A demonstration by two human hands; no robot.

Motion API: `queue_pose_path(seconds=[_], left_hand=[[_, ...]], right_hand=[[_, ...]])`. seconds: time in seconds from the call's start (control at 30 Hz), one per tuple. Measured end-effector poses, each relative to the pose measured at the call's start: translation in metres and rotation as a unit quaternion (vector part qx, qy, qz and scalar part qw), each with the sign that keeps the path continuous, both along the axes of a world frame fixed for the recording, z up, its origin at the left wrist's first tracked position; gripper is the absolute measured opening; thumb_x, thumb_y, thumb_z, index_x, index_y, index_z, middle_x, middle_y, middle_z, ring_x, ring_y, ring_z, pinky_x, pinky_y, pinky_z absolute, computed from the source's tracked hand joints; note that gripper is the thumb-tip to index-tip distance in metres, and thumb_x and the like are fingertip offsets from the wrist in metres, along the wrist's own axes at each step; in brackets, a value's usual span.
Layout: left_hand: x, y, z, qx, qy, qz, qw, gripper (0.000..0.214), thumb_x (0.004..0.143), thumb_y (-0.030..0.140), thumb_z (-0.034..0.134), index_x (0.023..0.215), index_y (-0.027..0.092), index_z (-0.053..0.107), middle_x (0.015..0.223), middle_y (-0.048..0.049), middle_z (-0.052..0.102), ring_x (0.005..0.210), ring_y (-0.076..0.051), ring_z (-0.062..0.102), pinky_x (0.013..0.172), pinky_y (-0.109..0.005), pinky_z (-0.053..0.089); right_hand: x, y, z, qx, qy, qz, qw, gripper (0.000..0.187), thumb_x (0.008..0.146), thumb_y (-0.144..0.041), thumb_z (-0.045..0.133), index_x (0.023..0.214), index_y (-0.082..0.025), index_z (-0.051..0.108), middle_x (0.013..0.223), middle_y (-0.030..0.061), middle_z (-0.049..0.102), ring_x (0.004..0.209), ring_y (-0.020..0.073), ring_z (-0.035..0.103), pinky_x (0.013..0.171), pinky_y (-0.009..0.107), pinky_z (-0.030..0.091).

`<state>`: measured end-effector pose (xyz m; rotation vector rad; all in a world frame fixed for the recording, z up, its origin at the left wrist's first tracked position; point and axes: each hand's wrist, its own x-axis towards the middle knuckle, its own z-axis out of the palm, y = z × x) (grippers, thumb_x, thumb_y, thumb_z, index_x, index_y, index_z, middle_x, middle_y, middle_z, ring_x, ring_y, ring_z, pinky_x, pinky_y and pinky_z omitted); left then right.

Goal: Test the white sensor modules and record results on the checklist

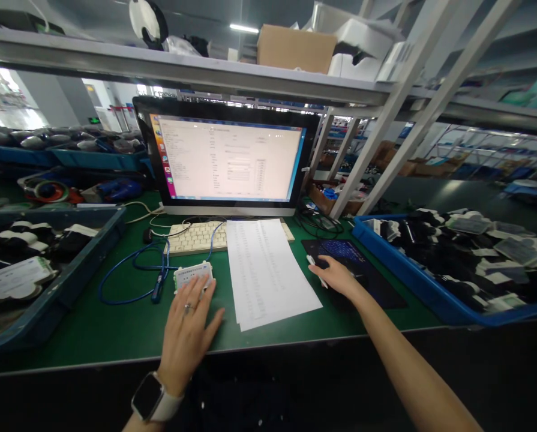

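My left hand (pixel 189 324) lies palm down with its fingers spread, the fingertips resting on a small white box with printed text (pixel 195 271). A blue cable (pixel 104 288) loops on the table left of the box, with a dark blue plug (pixel 157 290) on it. In the fingers of my right hand (pixel 338 276) is a white pen (pixel 311 260), above the left edge of a dark mouse pad (pixel 385 288). A dark shape beside that hand may be a mouse, but I cannot tell. Printed paper sheets (pixel 268 276) lie between my hands, partly over a cream keyboard (pixel 187 239).
A lit monitor (pixel 232 162) stands behind the keyboard. Blue bins of black and white parts flank the work area, one bin (pixel 430 297) at right, another bin (pixel 83 264) at left. Overhead runs a shelf (pixel 205 71) carrying a cardboard box (pixel 295 48). Slanted metal posts (pixel 394 108) rise at right.
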<state>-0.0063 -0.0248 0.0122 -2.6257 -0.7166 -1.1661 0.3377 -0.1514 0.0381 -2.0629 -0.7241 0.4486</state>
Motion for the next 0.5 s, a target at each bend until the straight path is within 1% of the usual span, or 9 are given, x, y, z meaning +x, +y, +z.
queue_pose_path(seconds=[0.03, 0.1, 0.2, 0.27, 0.37, 0.43, 0.5], left_hand=[[-0.001, 0.009, 0.004, 0.0, 0.011, 0.024, 1.0, 0.053, 0.087, 0.027, 0.055, 0.137, 0.013, 0.04, 0.138, -0.0174, 0.048, 0.129, -0.033, 0.042, 0.106, -0.05, 0.036], [-0.002, 0.024, 0.011, -0.01, 0.046, 0.069, 0.996, 0.061, 0.083, 0.028, 0.059, 0.137, 0.009, 0.038, 0.14, -0.0208, 0.043, 0.13, -0.037, 0.039, 0.106, -0.053, 0.034], [-0.002, 0.037, 0.021, -0.03, 0.098, 0.11, 0.989, 0.071, 0.073, 0.026, 0.068, 0.135, 0.005, 0.039, 0.137, -0.0242, 0.044, 0.127, -0.039, 0.04, 0.106, -0.053, 0.033], [0.0, 0.04, 0.027, -0.053, 0.124, 0.114, 0.984, 0.071, 0.069, 0.024, 0.071, 0.132, 0.005, 0.043, 0.13, -0.0231, 0.05, 0.121, -0.038, 0.046, 0.104, -0.052, 0.035], [0.005, 0.042, 0.033, -0.118, 0.129, 0.093, 0.98, 0.067, 0.064, 0.016, 0.071, 0.127, 0.009, 0.049, 0.12, -0.0202, 0.057, 0.113, -0.036, 0.052, 0.099, -0.051, 0.039], [0.006, 0.041, 0.034, -0.144, 0.117, 0.084, 0.979, 0.066, 0.061, 0.013, 0.071, 0.123, 0.011, 0.051, 0.118, -0.019, 0.058, 0.111, -0.036, 0.053, 0.095, -0.051, 0.041], [0.002, 0.038, 0.034, -0.145, 0.117, 0.089, 0.979, 0.063, 0.06, 0.017, 0.073, 0.12, 0.014, 0.053, 0.116, -0.0162, 0.059, 0.108, -0.034, 0.055, 0.092, -0.048, 0.044]], right_hand=[[-0.001, -0.006, 0.002, -0.005, -0.023, -0.011, 1.0, 0.047, 0.061, -0.039, 0.071, 0.1, -0.016, 0.061, 0.045, -0.0055, 0.051, 0.043, 0.016, 0.05, 0.047, 0.026, 0.033], [-0.01, -0.018, 0.003, -0.022, -0.086, -0.022, 0.996, 0.057, 0.068, -0.046, 0.066, 0.116, -0.015, 0.057, 0.053, -0.0036, 0.055, 0.051, 0.0183, 0.054, 0.051, 0.027, 0.034], [-0.037, -0.037, -0.006, -0.026, -0.172, -0.015, 0.985, 0.061, 0.079, -0.054, 0.05, 0.127, -0.016, 0.05, 0.061, -0.0022, 0.057, 0.058, 0.0182, 0.057, 0.056, 0.028, 0.038], [-0.056, -0.046, -0.018, 0.009, -0.18, -0.018, 0.983, 0.063, 0.082, -0.056, 0.044, 0.128, -0.015, 0.049, 0.062, -0.0022, 0.056, 0.054, 0.0162, 0.055, 0.057, 0.028, 0.041], [-0.073, -0.058, -0.037, 0.041, -0.182, -0.053, 0.981, 0.065, 0.08, -0.06, 0.043, 0.124, -0.013, 0.053, 0.063, -0.0013, 0.056, 0.049, 0.0143, 0.051, 0.054, 0.028, 0.043], [-0.075, -0.065, -0.047, 0.038, -0.194, -0.078, 0.977, 0.066, 0.078, -0.061, 0.044, 0.123, -0.015, 0.054, 0.065, 0.0004, 0.059, 0.049, 0.0149, 0.052, 0.052, 0.028, 0.043], [-0.07, -0.066, -0.058, 0.04, -0.206, -0.08, 0.974, 0.067, 0.077, -0.062, 0.046, 0.125, -0.017, 0.053, 0.067, 0.0019, 0.061, 0.048, 0.0163, 0.053, 0.049, 0.028, 0.042]])
